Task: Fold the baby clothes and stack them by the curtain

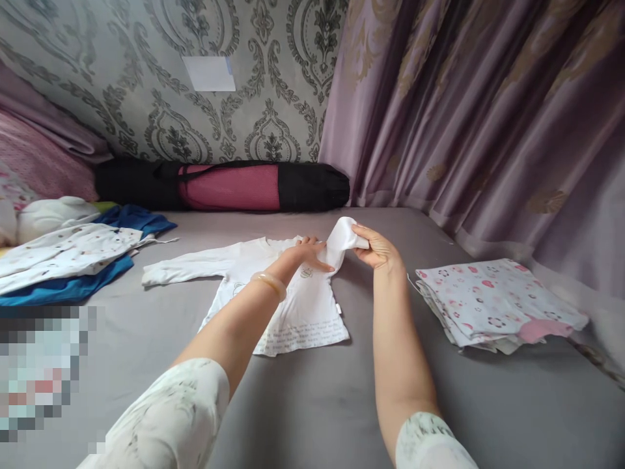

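A small white long-sleeved shirt (pixel 293 319) lies spread on the grey bed sheet, its hem towards me and one sleeve stretched out to the left. My left hand (pixel 312 254) rests flat on its upper right part near the shoulder, fingers spread. The other sleeve is lifted off the bed, and my right hand (pixel 375 246) pinches its cuff end. That raised sleeve bends upward between my two hands. A bracelet (pixel 269 284) circles my left wrist. Part of the shirt's front is hidden under my left forearm.
Folded printed cloth (pixel 502 303) lies to the right. Piled clothes (pixel 73 254), white patterned and blue, are at the left. A long black and pink bag (pixel 229 187) lies along the papered wall. Purple curtains (pixel 469 98) hang behind, at the right.
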Demonstrator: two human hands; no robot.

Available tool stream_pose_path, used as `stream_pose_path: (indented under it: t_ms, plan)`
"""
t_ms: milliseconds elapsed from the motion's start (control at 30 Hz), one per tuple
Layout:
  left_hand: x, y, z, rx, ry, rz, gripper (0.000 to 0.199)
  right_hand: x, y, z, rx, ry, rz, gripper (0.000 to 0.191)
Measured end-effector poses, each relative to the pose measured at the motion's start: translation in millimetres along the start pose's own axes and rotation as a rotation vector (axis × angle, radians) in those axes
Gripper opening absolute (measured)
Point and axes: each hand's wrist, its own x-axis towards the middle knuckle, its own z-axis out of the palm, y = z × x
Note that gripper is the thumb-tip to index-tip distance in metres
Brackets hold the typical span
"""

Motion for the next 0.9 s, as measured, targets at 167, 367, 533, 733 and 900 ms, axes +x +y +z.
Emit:
stream_pose_path:
  t_ms: [167, 367, 533, 733, 900]
  plan:
    - [4.8, 5.2, -7.4, 0.018, -0.041, -0.032, 0.111, -1.3, 11.1, 17.4, 0.002, -0.060, 0.076, 0.019]
    - [-7.9, -2.2, -1.0, -0.066, 0.068, 0.026, 0.102, -1.7, 19.1, 28.5, 0.038, -0.041, 0.102, 0.017]
    - [-36.0, -26.0, 6.0, -0.458, 0.335, -0.044, 0.067, -3.5, 28.5, 43.0, 0.021, -0.029, 0.076, 0.015]
    - [-78.4, -54.6, 17.2, -1.263, 0.472, -0.286, 0.039, -4.8, 59.6, 66.2, -0.054, -0.021, 0.039, 0.011]
    - [-85.6, -62.2, 29.1, -1.478, 0.548, -0.354, 0.046, -8.2, 80.4, 74.0, -0.248, -0.266, 0.153, 0.026]
